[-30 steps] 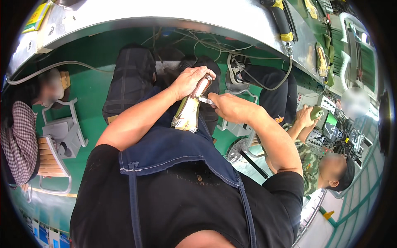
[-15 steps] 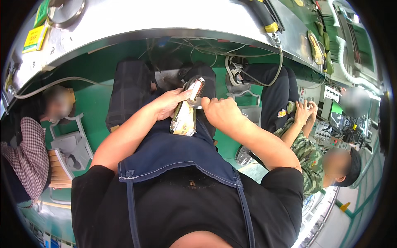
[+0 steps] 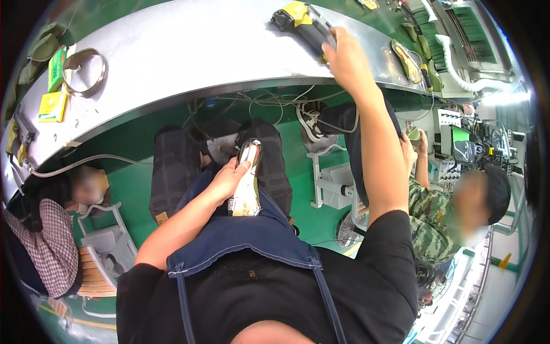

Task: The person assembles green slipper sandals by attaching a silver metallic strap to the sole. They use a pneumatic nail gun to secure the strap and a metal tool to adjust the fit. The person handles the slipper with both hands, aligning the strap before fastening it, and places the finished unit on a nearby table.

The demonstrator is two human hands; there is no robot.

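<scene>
My left hand (image 3: 228,180) is closed on the side of a shoe upper on a last (image 3: 247,186), held over my lap with its pale sole side up. The toe points toward the bench and the heel end rests near my apron. My right arm stretches forward over the bench. There my right hand (image 3: 349,60) has its fingers curled at the handle of a yellow and black air staple gun (image 3: 312,33) lying on the metal top. The hand covers part of the handle, and its fingertips are partly hidden.
A metal ring (image 3: 84,71) and yellow and green boxes (image 3: 52,106) stand on the bench (image 3: 172,46) at left. A shoe piece (image 3: 407,61) lies at right. Hoses (image 3: 275,102) hang below the edge. A co-worker (image 3: 444,218) sits at right, another person (image 3: 48,241) at left.
My right hand has left the shoe, where a metal tool showed, and reached forward to the staple gun. My left hand keeps hold of the shoe. The view has shifted to show more bench.
</scene>
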